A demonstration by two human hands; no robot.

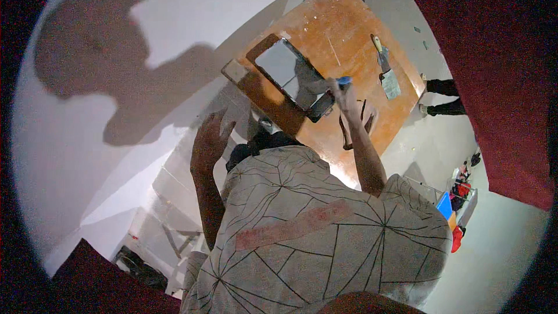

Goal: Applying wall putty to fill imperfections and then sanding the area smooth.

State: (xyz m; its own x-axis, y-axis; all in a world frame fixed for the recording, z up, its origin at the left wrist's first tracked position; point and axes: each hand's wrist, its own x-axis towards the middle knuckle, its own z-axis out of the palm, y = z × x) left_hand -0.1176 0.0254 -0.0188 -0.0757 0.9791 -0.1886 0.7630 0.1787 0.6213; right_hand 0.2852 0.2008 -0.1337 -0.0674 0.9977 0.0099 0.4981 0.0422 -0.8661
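My right hand [343, 97] is closed round a small thing with a blue end [344, 81]; motion blur hides its kind. It is over the near right end of a dark-rimmed rectangular tray [274, 42] with a pale grey-white surface inside. Beside that end is a small black rectangular piece [319, 106]. Below my wrist lies a thin, dark, bent shape [347, 136] on the wooden table [317, 14]. Off the table's left edge, my left hand [212, 139] hangs with its fingers apart and nothing visible in it.
To the right on the table lie a light-handled scraper [378, 43] and a flat grey blade [390, 84]. Beyond the right edge stand someone's black-trousered legs [446, 96]. A rack with coloured things [459, 197] is at right. A white wall [192, 0] borders the left.
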